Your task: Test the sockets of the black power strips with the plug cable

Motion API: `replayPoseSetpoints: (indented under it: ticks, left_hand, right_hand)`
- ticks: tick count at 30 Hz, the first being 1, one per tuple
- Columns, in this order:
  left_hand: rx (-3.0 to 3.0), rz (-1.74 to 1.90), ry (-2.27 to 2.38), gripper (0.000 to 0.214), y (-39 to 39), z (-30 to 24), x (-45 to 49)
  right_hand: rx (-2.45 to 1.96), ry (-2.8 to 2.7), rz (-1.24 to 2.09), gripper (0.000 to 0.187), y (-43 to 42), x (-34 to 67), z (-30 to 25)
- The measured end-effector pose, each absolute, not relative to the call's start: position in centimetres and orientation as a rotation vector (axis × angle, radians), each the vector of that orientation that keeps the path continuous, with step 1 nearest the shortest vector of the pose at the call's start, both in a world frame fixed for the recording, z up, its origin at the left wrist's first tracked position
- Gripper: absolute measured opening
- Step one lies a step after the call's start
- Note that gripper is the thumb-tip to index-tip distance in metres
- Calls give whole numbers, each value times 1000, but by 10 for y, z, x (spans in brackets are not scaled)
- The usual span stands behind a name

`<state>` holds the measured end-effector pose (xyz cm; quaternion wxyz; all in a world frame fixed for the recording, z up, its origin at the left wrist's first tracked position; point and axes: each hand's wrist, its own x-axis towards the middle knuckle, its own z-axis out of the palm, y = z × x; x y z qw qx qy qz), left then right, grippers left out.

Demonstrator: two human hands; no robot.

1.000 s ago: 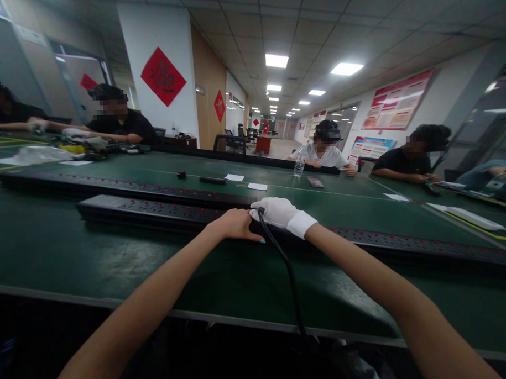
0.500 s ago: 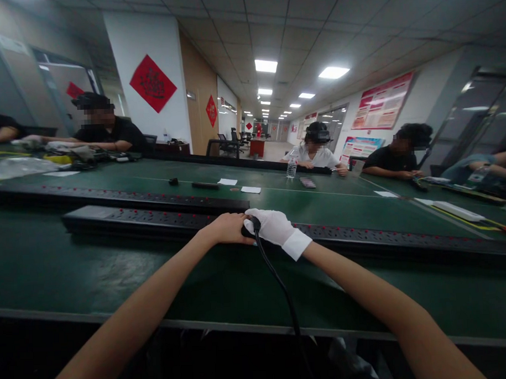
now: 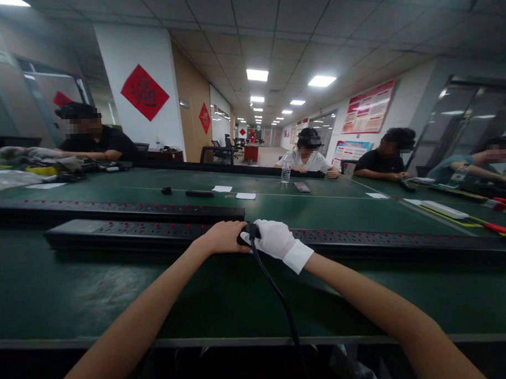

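Two long black power strips lie side by side on the green table point(image 3: 74, 289), each with a row of small red dots. On the nearer power strip point(image 3: 125, 232), at the middle, sits one black plug point(image 3: 249, 231) whose cable point(image 3: 277, 299) runs off the near edge. The right hand point(image 3: 273, 238), in a white glove, has its fingers pinched around the plug. The bare left hand point(image 3: 223, 237) rests curled on the strip, touching the plug; whether it grips cannot be told. The farther power strip point(image 3: 112, 208) lies untouched to the left. Four other people sit along the far and right sides. One water bottle point(image 3: 285, 172) and three white paper slips point(image 3: 222, 188) lie far off. Four red diamond signs point(image 3: 144, 92) hang on the walls, their writing unreadable.
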<state>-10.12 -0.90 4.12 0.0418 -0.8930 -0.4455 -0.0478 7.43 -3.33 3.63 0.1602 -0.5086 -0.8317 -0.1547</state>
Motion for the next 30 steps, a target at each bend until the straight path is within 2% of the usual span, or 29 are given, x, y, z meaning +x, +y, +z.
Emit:
replayPoseSetpoints:
  ticks: [5, 13, 21, 30]
  left_hand:
    - [-2714, -147, -1355, 71, -8, 39, -102]
    - [-2669, -114, -1330, 64, -7, 38, -101]
    - [-2677, -109, -1280, 62, -9, 37, -92]
    - [-2686, -197, -1312, 73, -13, 32, -69]
  right_hand:
    - [-1533, -2383, -509, 70, -42, 89, 36]
    - [-1629, -2382, -519, 81, -42, 108, 40]
    - [-1645, -2389, -538, 79, -42, 116, 41]
    - [-1699, -2387, -588, 76, -45, 137, 43]
